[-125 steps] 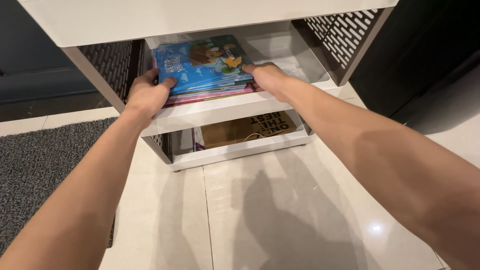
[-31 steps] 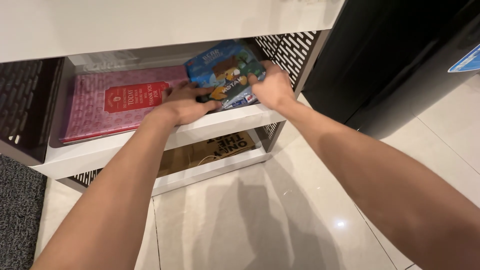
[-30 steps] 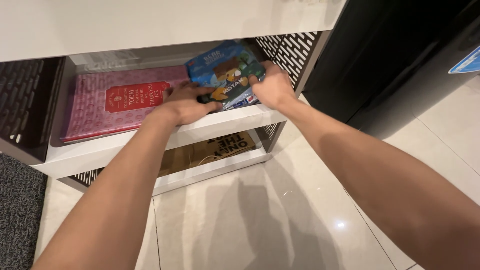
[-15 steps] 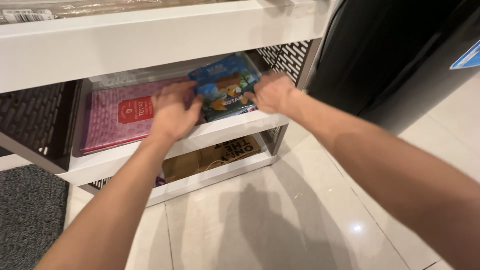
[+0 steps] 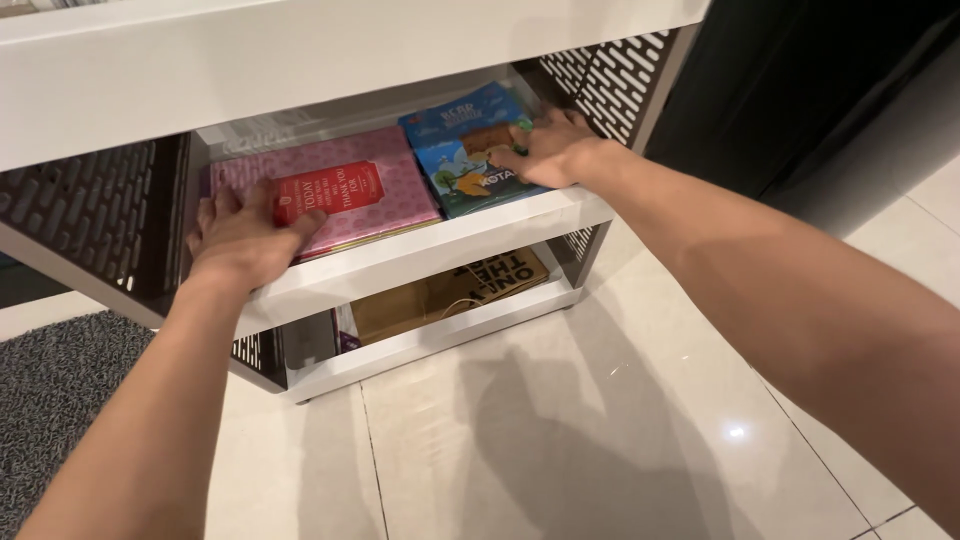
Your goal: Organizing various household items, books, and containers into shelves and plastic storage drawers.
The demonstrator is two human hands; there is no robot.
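A pink book with a red label (image 5: 345, 190) lies flat on the middle shelf of a white shelf unit (image 5: 430, 245). My left hand (image 5: 240, 235) rests on its left part, fingers spread. Beside it on the right lies a blue picture book (image 5: 465, 150). My right hand (image 5: 550, 150) lies flat on that book's right side, close to the perforated side panel (image 5: 620, 80).
A brown flat item (image 5: 450, 290) sits on the bottom shelf, with a dark object (image 5: 308, 340) to its left. A grey mat (image 5: 50, 400) covers the floor at left. Glossy white tiles (image 5: 600, 440) lie in front. A dark cabinet (image 5: 830, 90) stands at right.
The blue book, held up in both hands a second ago, now lies flat on the shelf's right side. My left hand has moved left onto the pink book.
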